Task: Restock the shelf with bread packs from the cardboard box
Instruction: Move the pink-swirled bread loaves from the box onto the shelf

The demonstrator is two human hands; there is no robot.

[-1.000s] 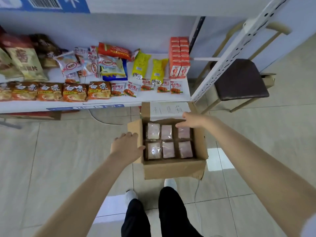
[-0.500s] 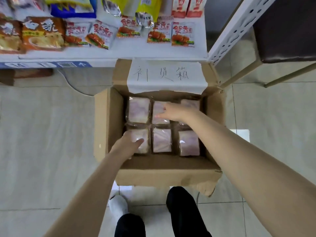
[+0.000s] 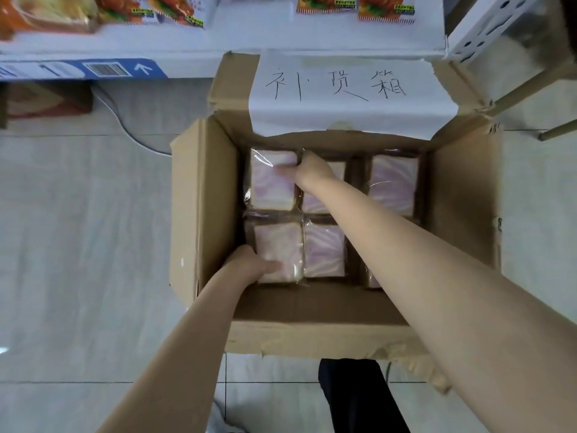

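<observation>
Pale tiled floor (image 3: 78,245) below white shelf (image 3: 281,39), open brown cardboard box (image 3: 203,207) set against it. Inside, two rows of clear-wrapped, pink-swirled bread packs (image 3: 393,182). Left hand (image 3: 249,264) now gripping near-left pack (image 3: 281,242), thumb on top. Right hand (image 3: 307,171) shifted from far-middle pack to far-left pack (image 3: 268,189), thumb on wrap, fingers tucked down its right edge. View closer than before.

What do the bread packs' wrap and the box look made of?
The bread packs: thin clear plastic film, glossy; glare streaks and crinkled seams, bread visible through it. The cardboard box: matte brown cardboard, probably corrugated; creased flaps and a torn, frayed near edge. Its label: seemingly white paper, handwritten.
</observation>
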